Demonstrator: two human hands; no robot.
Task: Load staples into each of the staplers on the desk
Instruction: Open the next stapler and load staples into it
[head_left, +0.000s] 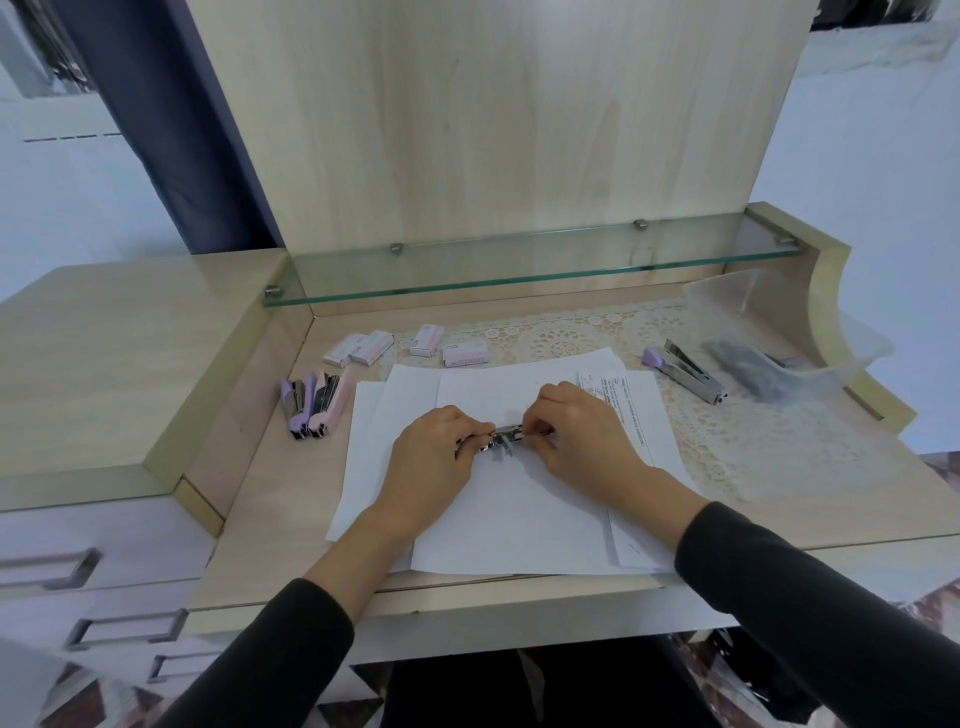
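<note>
Pale wood runs all round our desk (270, 493), with a glass shelf (519, 270) at the back and loose paper (519, 519) spread under our hands. We judge the task to be partway through - one stapler is in hand and others wait at either side.

Our left hand (441, 454) grips one end of a small metal stapler (505, 437), fingers curled round it. Our right hand (582, 436) pinches the other end with its fingertips (540, 431). The stapler sits directly between the two sets of fingers, touching both, low over the paper. We cannot tell whether a strip of staples is in it yet; the parts are too small to read.

Past our left fingers, out to the left, the pink and purple staplers (311, 410) lie closed side by side. Whether they are filled we cannot tell. Beyond our fingers toward the shelf lie the staple boxes (427, 340), well apart from both hands.

Out past our right fingers an open stapler (691, 374) lies with its top swung up - it looks unfinished to us. Further right a dark stapler (748, 371) lies in a clear tub (852, 343), and we take it as yet to be loaded.
</note>
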